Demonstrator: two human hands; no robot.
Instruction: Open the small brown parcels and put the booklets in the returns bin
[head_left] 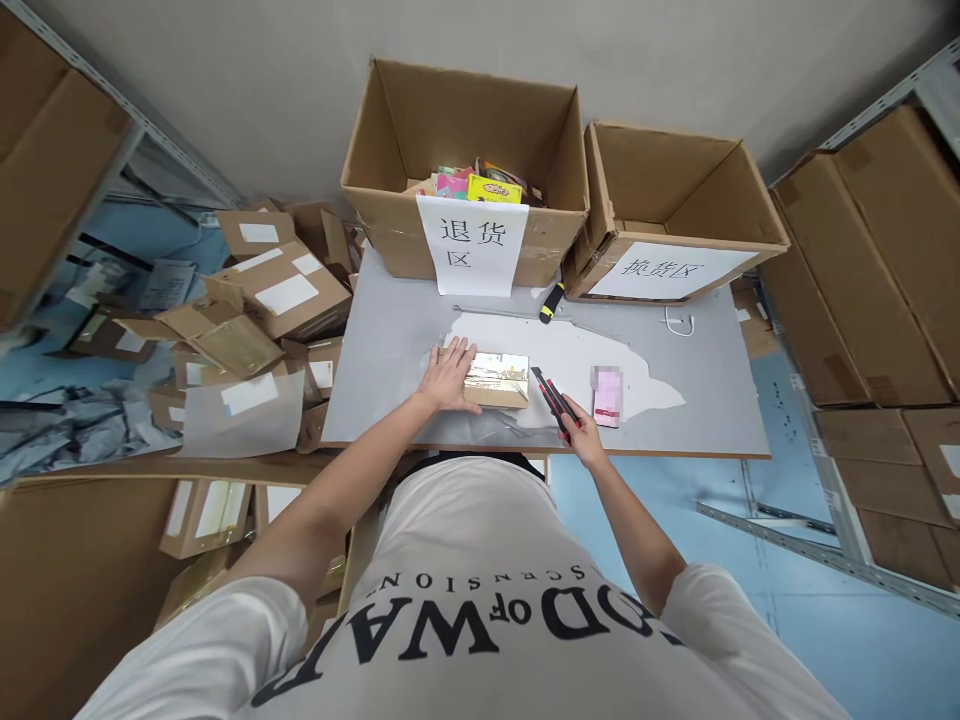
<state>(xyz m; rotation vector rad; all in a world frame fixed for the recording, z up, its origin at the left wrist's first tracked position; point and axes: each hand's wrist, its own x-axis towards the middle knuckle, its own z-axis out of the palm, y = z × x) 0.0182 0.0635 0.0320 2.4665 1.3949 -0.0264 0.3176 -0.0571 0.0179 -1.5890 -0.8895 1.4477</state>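
Observation:
A small brown cardboard parcel (497,381) lies near the front edge of the grey table (705,390). My left hand (447,375) rests flat against the parcel's left side, fingers spread. My right hand (580,430) grips a red and black utility knife (553,400), its tip pointing at the parcel's right end. A small pink and white packet (607,397) lies just right of the knife.
Two open cartons stand at the table's back: the left one (465,150) holds colourful items and bears a paper label (472,245), the right one (675,210) is labelled too. A yellow-black tool (551,302) lies between them. Piled parcels (255,300) sit left; shelved boxes (877,270) right.

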